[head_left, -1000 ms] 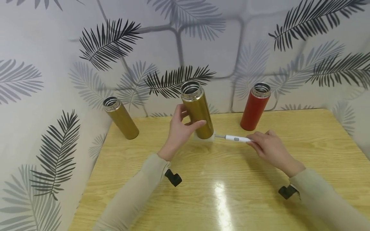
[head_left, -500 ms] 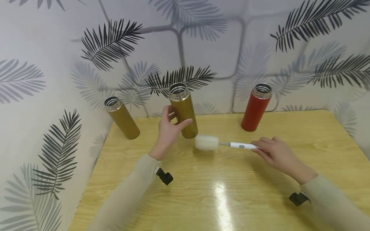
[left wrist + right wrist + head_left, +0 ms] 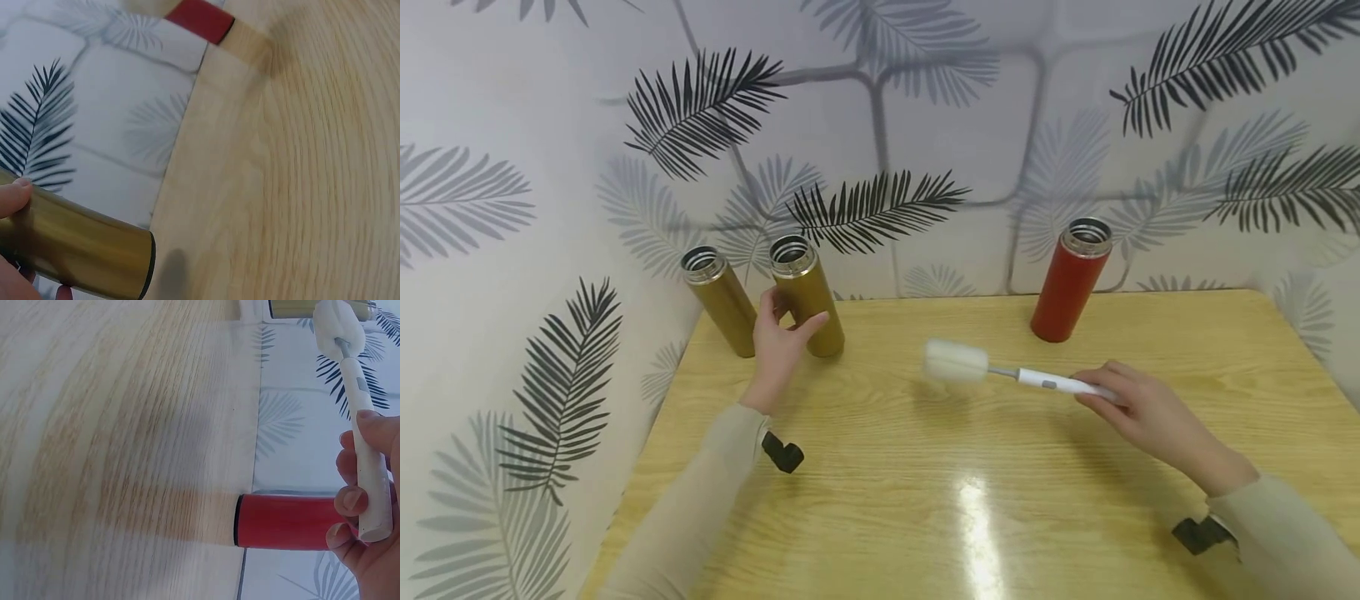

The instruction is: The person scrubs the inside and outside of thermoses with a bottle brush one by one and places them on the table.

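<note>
My left hand (image 3: 780, 340) grips a gold thermos bottle (image 3: 811, 304) round its middle, thumb on the near side. The bottle is lidless, with a bare steel neck, and stands close beside a second gold thermos bottle (image 3: 722, 304) at the left. In the left wrist view the held bottle (image 3: 87, 244) shows its dark base edge. My right hand (image 3: 1150, 408) holds a bottle brush (image 3: 1048, 382) by its white handle, its pale sponge head (image 3: 955, 361) pointing left above the table. The right wrist view shows the fingers (image 3: 351, 500) curled round the brush handle (image 3: 365, 450).
A lidless red thermos bottle (image 3: 1071, 279) stands at the back right, near the wall. The wooden table (image 3: 880, 500) meets a leaf-patterned wall (image 3: 955, 125) behind. A black wrist camera (image 3: 782, 452) sits at the left cuff.
My left hand has carried the gold bottle leftward, toward the other gold bottle. The brush head, under the bottle at first, has come out from beneath it; my right hand has shifted right.
</note>
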`<state>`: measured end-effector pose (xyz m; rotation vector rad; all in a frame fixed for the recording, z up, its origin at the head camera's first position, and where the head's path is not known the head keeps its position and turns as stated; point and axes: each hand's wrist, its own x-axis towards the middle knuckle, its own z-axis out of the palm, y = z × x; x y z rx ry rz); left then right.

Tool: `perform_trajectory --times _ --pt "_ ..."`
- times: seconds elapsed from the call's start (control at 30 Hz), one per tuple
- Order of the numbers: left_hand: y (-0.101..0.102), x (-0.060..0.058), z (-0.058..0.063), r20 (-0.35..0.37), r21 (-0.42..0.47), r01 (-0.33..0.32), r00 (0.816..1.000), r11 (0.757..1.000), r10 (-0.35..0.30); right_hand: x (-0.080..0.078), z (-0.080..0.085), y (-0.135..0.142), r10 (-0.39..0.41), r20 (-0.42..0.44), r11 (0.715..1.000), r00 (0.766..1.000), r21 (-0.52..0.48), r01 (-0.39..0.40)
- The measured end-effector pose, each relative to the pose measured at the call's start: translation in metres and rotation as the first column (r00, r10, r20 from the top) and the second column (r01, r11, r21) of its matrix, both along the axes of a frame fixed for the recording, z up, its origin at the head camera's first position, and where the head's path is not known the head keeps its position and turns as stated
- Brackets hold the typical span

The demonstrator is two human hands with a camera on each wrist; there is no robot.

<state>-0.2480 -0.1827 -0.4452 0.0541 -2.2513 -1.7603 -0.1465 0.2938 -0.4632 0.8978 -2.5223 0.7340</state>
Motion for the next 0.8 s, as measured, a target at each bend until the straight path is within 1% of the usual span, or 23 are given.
perform_trajectory --times 0.13,0.27,0.4,0.53,0.67,0.8 --pt "-0.014 -0.005 -0.007 0.013 0.006 -0.052 0.999 0.999 0.052 0.002 -0.004 0.000 0.000 0.017 1.000 1.000 -0.018 0.000" --pt "-0.023 -0.007 -0.013 0.021 -0.022 -0.084 0.996 0.996 0.084 0.005 -0.009 -0.002 0.011 0.026 1.000 1.000 -0.021 -0.011" --pt "-0.028 -0.007 -0.017 0.025 -0.038 -0.086 0.996 0.996 0.086 0.009 -0.011 -0.005 0.013 0.028 0.999 1.000 -0.031 -0.012" --pt "-0.032 -0.009 -0.021 0.044 -0.031 -0.103 0.994 0.994 0.104 0.010 -0.012 -0.006 0.009 0.034 0.999 0.999 -0.034 -0.007" --pt "-0.031 -0.012 -0.021 0.048 -0.042 -0.098 0.994 0.994 0.100 0.009 -0.013 -0.004 0.005 0.030 0.999 1.000 -0.034 -0.004" --pt "-0.030 -0.017 -0.019 0.024 -0.063 -0.085 0.996 0.994 0.086 0.007 -0.014 -0.002 -0.001 0.011 0.999 1.000 -0.041 0.002"
